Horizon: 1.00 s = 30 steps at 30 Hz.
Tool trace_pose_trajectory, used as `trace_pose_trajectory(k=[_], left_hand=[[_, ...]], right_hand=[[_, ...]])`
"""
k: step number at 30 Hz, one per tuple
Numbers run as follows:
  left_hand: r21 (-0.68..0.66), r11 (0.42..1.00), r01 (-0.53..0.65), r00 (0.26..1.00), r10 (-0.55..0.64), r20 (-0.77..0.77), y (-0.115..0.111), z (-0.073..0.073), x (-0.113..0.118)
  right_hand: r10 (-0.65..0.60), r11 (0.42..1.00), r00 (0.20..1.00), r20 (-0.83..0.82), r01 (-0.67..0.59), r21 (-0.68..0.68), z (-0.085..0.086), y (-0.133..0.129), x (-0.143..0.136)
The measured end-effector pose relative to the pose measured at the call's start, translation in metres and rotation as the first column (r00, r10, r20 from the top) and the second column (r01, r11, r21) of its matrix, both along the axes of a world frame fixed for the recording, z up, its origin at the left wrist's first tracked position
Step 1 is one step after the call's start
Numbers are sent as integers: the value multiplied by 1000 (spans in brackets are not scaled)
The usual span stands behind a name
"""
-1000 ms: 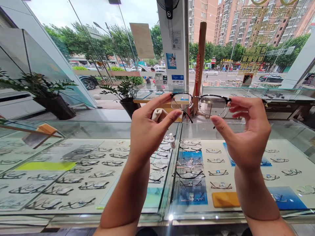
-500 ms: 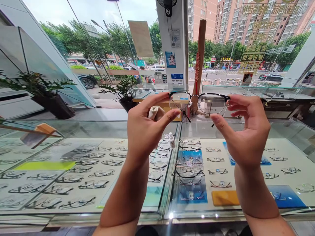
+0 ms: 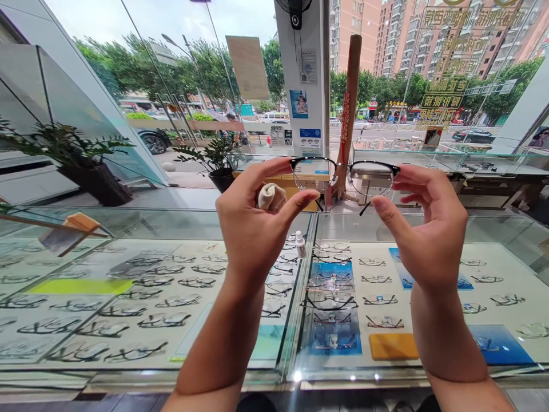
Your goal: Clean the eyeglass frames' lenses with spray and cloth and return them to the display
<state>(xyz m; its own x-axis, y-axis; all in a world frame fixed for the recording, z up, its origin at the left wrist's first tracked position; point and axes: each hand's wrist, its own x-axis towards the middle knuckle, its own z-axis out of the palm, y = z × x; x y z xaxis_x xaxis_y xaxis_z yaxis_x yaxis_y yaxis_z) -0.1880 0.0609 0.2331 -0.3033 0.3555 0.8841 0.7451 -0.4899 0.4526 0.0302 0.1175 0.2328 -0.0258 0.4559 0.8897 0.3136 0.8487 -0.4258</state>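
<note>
Eyeglasses (image 3: pixel 342 165), left hand (image 3: pixel 253 223), right hand (image 3: pixel 435 223) at outer edges — open air beneath

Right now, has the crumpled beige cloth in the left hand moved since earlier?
Yes, the crumpled beige cloth has shifted slightly left, judged against the small white bottle.

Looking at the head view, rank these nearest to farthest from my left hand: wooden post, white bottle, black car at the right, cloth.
From the left hand:
1. Cloth: tucked in that hand.
2. White bottle: just to its right, lower in view.
3. Wooden post: beyond the glass counter.
4. Black car: outside, right.
</note>
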Motion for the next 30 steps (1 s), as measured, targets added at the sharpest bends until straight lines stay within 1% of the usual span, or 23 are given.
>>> trace_pose_trajectory(k=[7,15,21,30], left_hand=[[-8,1000,5,1000,-5,-4,0,0,0],[-62,992,111,993,-108,56,3,1,-1],[-115,980,165,985,-156,79,8,0,-5],[-112,969,219,972,-208,106,13,-1,-9]], right_hand=[[-3,1000,1000,3,3,-24,-1,1,1],[-41,999,999,6,41,19,-1,-2,0],[-58,998,998,1,58,32,-1,-5,1],[-58,994,998,-12,59,92,-1,-6,0]])
